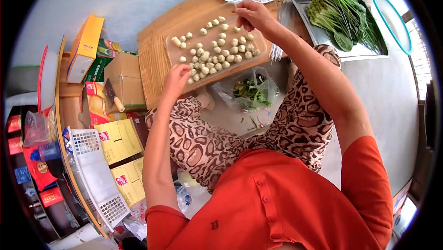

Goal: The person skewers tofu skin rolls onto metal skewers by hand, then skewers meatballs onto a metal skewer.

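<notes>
Wooden tabletop (152, 51) carries a clear tray (175, 54). Right hand (251, 17), fingers pinched at its 1 o'clock — whether grasping anything, I cannot tell; left hand (176, 80) curls at 7, hold unclear. Pale balls (225, 52) inside look light, soft — pinch sides gently. Skewers (287, 14) flank 3 o'clock; gaps lie toward 11.

Left of left grip (177, 78) — wooden-handled knife (114, 97) lying on brown carton (131, 75); orange-yellow box (85, 49) farther out. Nearer the body from that grip: yellow cartons (119, 140), white plastic basket (93, 164). Right of right grip (251, 17) — metal tray (374, 53), leafy greens (344, 17). Floor, between both grips and the body: clear bag (224, 94), leaves inside.
</notes>
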Motion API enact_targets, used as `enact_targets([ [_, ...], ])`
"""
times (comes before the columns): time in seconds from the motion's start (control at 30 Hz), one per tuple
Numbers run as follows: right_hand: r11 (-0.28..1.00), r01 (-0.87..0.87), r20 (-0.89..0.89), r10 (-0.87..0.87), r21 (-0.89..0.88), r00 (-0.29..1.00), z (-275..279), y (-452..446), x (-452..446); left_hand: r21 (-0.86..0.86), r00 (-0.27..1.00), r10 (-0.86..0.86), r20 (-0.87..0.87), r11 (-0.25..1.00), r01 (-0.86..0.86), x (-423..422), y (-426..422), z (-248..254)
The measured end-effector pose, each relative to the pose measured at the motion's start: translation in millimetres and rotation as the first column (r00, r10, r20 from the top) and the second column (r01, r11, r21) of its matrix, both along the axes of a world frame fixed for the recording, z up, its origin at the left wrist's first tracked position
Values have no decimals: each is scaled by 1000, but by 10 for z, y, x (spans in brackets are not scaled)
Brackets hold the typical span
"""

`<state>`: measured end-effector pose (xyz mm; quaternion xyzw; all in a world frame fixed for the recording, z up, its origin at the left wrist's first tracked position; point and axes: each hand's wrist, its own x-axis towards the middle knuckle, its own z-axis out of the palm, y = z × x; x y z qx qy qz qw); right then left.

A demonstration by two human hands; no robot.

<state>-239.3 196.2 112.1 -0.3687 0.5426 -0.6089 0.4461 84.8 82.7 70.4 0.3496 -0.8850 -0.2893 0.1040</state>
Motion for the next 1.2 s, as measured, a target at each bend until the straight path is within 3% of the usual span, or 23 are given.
enact_targets([
  [0.07, 1000, -15, -15, 14, -28, 1000, 52, 25, 16, 47, 987, -41, -157, 998, 48, -374, 95, -35],
  [0.13, 998, 10, -5, -11, -56, 1000, 125, 85, 14, -31, 992, -69, -110, 997, 66, -802, 199, -70],
  [0.2, 999, 23, 7, -23, -43, 1000, 140, 115, -4, -50, 961, -194, -199, 981, 188, -1185, 238, -234],
  [0.33, 999, 38, 14, -38, -18, 999, 172, 213, -23, -140, 916, -394, -81, 914, 381, -1589, 301, -373],
  [0.4, 999, 41, 10, -41, -10, 999, 168, 237, -39, -38, 957, -276, -89, 961, 273, -1581, 267, -341],
  [0.43, 999, 47, 18, -47, 9, 999, 196, 269, -30, -89, 957, -226, -180, 973, 213, -1501, 126, -416],
  [0.5, 999, 44, 18, -44, 26, 999, 217, 289, -20, -106, 985, -13, -174, 994, -6, -1248, -105, -365],
  [0.57, 1000, 24, 15, -25, 19, 1000, 210, 278, 2, -148, 959, 263, -102, 950, -276, -907, -432, -543],
  [0.7, 999, -14, -2, 14, 35, 1000, 198, 233, 29, -158, 892, 450, -39, 879, -450, -510, -715, -776],
  [0.77, 998, -30, 1, 30, 46, 1000, 199, 206, 35, -34, 812, 583, 23, 812, -582, -516, -722, -807],
  [0.83, 998, -23, 11, 23, 50, 1000, 218, 197, 56, 51, 824, 567, -18, 823, -565, -571, -773, -759],
  [0.87, 998, -16, 21, 14, 55, 1000, 230, 197, 62, 136, 832, 551, -60, 830, -540, -630, -788, -709],
  [0.9, 998, -14, 21, 12, 61, 1000, 239, 191, 61, 430, 753, 651, -93, 708, -560, -726, -827, -661],
  [0.93, 998, -28, 18, 27, 60, 999, 253, 180, 65, 434, 753, 652, -91, 706, -559, -759, -901, -688],
  [1.0, 997, -48, 11, 48, 63, 999, 257, 137, 87, -26, 902, 387, -192, 917, -399, -778, -1043, -721],
  [1.03, 996, -54, 13, 53, 69, 999, 248, 115, 96, -20, 900, 389, -194, 916, -401, -801, -1067, -730],
  [1.13, 994, -68, -10, 69, 87, 998, 205, 61, 119, -297, 930, 365, 27, 892, -342, -868, -1133, -761],
  [1.2, 992, -77, -35, 81, 99, 996, 200, 44, 123, -282, 935, 352, 32, 901, -330, -838, -1310, -979],
])
